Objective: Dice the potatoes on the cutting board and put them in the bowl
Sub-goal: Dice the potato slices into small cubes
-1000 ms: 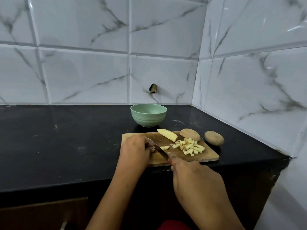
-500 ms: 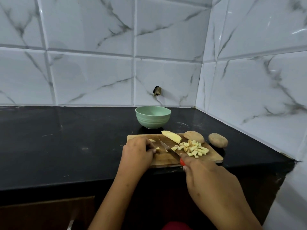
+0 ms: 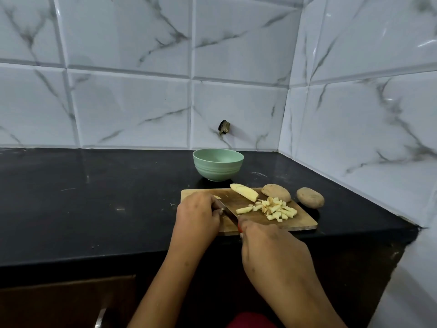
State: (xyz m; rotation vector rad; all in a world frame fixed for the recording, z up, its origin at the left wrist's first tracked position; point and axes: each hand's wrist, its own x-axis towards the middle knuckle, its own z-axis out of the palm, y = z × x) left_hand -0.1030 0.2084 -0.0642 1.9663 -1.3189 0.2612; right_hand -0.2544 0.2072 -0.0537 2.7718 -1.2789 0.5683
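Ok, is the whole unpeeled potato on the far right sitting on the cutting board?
No, the whole potato lies on the black counter, just off the right edge of the cutting board.

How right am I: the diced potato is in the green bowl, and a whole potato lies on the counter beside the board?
Nearly: the head view shows the diced potato on the wooden cutting board, not in the green bowl. The whole potato does lie beside it.

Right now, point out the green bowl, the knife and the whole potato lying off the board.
green bowl (image 3: 218,172): head view, outer front wall.
knife (image 3: 229,213): head view, middle of the bare blade.
whole potato (image 3: 310,197): head view, middle of its skin.
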